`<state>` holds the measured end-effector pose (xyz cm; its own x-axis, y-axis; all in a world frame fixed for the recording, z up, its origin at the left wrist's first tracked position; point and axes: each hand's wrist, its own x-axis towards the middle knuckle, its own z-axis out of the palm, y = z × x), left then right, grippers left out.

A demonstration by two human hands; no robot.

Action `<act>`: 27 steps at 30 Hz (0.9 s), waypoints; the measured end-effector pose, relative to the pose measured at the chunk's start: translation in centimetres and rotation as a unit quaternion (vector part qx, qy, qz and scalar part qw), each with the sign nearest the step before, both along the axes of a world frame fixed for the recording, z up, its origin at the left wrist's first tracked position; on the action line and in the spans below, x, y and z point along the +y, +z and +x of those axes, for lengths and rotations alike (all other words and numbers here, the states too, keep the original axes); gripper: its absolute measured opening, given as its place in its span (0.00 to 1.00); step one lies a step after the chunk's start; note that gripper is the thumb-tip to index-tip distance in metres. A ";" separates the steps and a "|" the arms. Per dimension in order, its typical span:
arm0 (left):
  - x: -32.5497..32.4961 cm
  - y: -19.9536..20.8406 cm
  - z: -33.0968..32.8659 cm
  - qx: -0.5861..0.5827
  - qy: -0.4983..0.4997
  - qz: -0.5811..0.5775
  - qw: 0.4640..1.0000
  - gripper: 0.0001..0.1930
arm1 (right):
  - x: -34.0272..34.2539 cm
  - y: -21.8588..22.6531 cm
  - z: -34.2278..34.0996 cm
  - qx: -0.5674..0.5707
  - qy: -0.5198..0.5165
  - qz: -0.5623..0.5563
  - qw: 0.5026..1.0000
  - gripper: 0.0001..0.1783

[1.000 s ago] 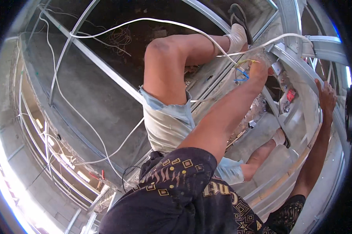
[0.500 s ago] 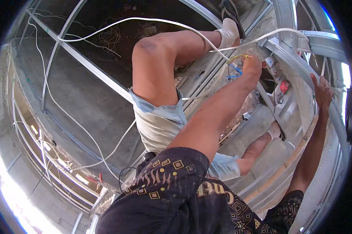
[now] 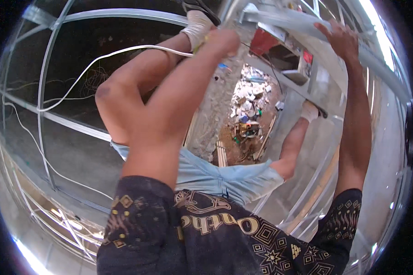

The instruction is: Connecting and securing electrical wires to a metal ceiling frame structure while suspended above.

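Observation:
My left hand (image 3: 222, 42) is closed and smeared by motion, up beside my raised foot. It holds the end of a white electrical cable (image 3: 142, 47). A bit of yellow-green wire (image 3: 199, 46) shows at the fingers, and a blue wire end (image 3: 223, 67) hangs just below. What lies inside the fist is hidden. My right hand (image 3: 344, 40) grips a grey metal profile (image 3: 302, 25) at the upper right, thumb on one side and fingers over the edge.
My legs straddle the metal framing (image 3: 78, 126). Far below lies a heap of rubble and scraps (image 3: 252, 98) beside wooden strips (image 3: 221, 153). An open box with a red side (image 3: 265, 42) stands between my hands. A loose cable (image 3: 55, 169) hangs at the left.
The view has swung, bringing the rubble and red-sided box into sight. My left hand, with the cable, appears farther left and higher. My right hand still grips metal framing, higher in the picture.

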<state>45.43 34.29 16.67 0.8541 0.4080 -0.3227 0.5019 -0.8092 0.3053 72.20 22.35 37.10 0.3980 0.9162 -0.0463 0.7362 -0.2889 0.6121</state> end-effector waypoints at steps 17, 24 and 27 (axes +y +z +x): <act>4.5 -4.1 1.9 0.070 -0.290 0.148 0.943 0.09 | -0.4 -0.3 0.0 0.038 0.001 0.094 0.995 0.37; 5.3 -7.8 3.1 0.024 -0.456 0.254 0.853 0.08 | -1.0 1.5 -4.1 0.033 -0.030 0.071 0.996 0.38; 7.5 -9.1 1.4 0.003 -0.504 0.312 0.805 0.09 | 0.3 1.3 -4.6 0.059 -0.026 0.060 0.996 0.40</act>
